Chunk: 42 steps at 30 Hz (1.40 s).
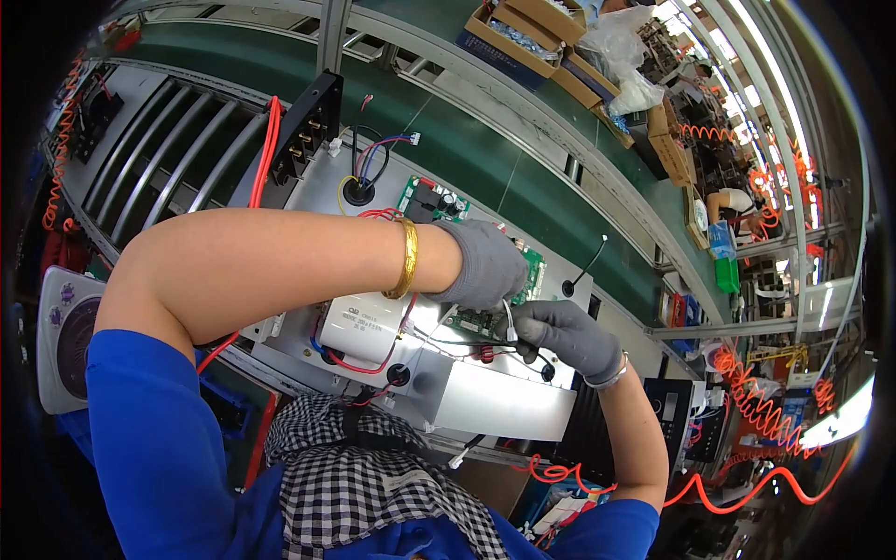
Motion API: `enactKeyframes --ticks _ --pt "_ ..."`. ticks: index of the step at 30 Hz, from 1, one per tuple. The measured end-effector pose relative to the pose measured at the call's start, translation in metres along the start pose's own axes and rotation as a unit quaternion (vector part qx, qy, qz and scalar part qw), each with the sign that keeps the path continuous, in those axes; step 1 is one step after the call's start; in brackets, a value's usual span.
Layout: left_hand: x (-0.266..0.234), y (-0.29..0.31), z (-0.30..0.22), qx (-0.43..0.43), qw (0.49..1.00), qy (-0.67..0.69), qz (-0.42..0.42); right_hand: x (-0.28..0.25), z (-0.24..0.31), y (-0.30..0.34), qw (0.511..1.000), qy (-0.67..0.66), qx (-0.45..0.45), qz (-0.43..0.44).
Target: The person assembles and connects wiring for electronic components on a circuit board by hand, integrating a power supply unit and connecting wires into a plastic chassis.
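Note:
My left hand [490, 266], in a grey glove, is curled over a green circuit board [534, 271]; its fingertips are mostly hidden. Just right of it, my right hand [571, 338], also gloved, has thumb and forefinger closed on a narrow white connector-like piece [511, 322], whose upper end reaches up to the left glove. A thin black wire [457, 342] runs to the right fingers. Both hands are above a silver metal chassis [308, 196]. Near my left forearm lies a large white cylindrical capacitor [359, 329] with red wires beside it.
A second green board [434, 201] and a loose wire bundle with a white plug [413, 139] sit at the chassis's far side. A black terminal block [306, 131] stands upright at its left. Metal rollers [177, 140] lie farther left. Cardboard boxes [523, 37] stand beyond the rail.

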<state>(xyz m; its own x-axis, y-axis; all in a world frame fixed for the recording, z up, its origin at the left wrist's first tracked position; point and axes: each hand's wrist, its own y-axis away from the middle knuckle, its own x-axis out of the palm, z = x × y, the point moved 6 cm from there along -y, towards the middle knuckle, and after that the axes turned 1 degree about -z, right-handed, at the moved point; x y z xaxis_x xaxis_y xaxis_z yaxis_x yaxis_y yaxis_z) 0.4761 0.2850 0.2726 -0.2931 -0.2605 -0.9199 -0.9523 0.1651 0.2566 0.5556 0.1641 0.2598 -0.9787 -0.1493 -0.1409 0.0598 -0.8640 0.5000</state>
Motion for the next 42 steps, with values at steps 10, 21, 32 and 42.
enactKeyframes --ticks 10,21,32,42 --pt "-0.003 0.005 -0.008 0.027 0.999 -0.041 -0.019 0.021 0.006 -0.017 0.993 0.093 0.069 0.014" --pt "-0.016 0.011 -0.014 0.005 0.999 0.021 -0.04 0.022 0.0 -0.02 0.993 0.104 0.037 -0.04" --pt "-0.016 0.012 -0.005 0.022 0.999 0.031 -0.017 0.016 0.005 -0.024 0.897 0.412 -0.097 -0.128" --pt "-0.036 0.006 0.028 -0.033 0.996 0.006 -0.083 0.028 0.019 -0.026 0.872 0.449 -0.15 -0.125"
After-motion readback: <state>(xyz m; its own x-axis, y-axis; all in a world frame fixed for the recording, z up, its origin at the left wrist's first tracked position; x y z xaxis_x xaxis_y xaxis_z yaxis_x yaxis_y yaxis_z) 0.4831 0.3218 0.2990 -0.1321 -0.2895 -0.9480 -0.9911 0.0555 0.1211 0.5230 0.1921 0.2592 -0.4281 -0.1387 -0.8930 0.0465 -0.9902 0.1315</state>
